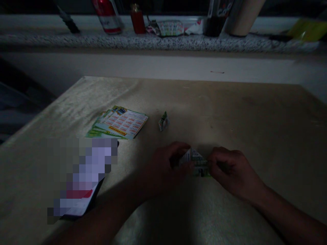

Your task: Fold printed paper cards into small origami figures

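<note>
Between my hands is a printed paper sheet [200, 164], creased so that its top comes to a point. My left hand [173, 166] grips its left side, thumb in front and fingers curled behind. At the right edge my right hand [227, 168] pinches the paper between thumb and forefinger. Beyond my left hand, a small folded paper piece [163, 121] stands by itself on the table. A fanned stack of printed leaflets [125, 120], white and green with orange boxes, lies farther left.
A phone [87, 180] with a lit, pixelated screen lies left of my left forearm on the table [268, 112]. Along the speckled sill [133, 41] stand a red can [107, 17], a small red bottle [138, 20], a dark drink bottle [217, 20] and crumpled wrappers [170, 28].
</note>
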`<state>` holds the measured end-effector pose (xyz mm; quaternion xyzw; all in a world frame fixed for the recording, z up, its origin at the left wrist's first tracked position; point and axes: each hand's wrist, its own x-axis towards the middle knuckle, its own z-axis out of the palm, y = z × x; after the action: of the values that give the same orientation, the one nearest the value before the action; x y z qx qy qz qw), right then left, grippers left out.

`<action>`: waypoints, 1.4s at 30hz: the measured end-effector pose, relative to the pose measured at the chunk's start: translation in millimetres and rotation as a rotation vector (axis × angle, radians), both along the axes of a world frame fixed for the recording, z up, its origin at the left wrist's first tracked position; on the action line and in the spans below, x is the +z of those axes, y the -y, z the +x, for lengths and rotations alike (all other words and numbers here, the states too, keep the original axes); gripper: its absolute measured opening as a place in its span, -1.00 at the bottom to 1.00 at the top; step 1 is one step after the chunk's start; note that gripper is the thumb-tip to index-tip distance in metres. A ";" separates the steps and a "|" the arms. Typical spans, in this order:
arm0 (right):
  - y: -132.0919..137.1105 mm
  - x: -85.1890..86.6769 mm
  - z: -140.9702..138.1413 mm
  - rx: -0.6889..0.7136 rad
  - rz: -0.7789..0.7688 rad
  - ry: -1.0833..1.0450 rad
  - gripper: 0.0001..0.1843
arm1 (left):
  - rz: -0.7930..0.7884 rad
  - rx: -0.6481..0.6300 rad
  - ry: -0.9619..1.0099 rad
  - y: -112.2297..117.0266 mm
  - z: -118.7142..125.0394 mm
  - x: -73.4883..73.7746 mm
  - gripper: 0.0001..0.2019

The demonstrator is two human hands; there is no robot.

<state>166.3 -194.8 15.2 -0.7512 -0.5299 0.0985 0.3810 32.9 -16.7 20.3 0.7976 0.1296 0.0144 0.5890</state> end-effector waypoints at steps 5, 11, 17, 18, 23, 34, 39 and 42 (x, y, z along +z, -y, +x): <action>3.5 -2.8 8.3 -0.012 -0.142 0.282 -0.81 | 0.547 0.062 0.008 -15.3 -7.1 1.6 -0.71; 10.0 -4.7 12.4 0.073 -0.070 0.292 -0.80 | 0.724 -0.134 0.034 -18.8 -13.2 7.1 -0.90; 9.2 -5.3 14.3 0.219 -0.011 0.285 -0.85 | 0.779 -0.197 0.010 -14.8 -15.3 7.3 -0.84; 8.8 -5.3 14.3 0.226 -0.011 0.291 -0.87 | 0.787 -0.202 0.007 -14.2 -15.7 6.4 -0.85; 8.1 -2.8 11.9 0.246 -0.029 0.356 -0.87 | 0.821 -0.230 0.023 -12.6 -18.1 2.3 -0.87; 10.4 -2.3 12.1 0.265 -0.050 0.406 -0.85 | 0.992 -0.344 0.106 -11.8 -23.0 8.1 -0.90; 11.0 -2.8 14.1 0.280 -0.048 0.386 -0.87 | 0.992 -0.361 0.118 -12.7 -22.5 6.4 -0.89; 12.3 -3.2 16.5 0.303 -0.026 0.379 -0.85 | 1.008 -0.357 0.111 -12.6 -22.4 5.5 -0.89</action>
<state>182.8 -207.1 12.0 -0.6730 -0.6973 0.0189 0.2459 10.5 -4.1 25.8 0.9891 -0.0625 0.0167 0.1323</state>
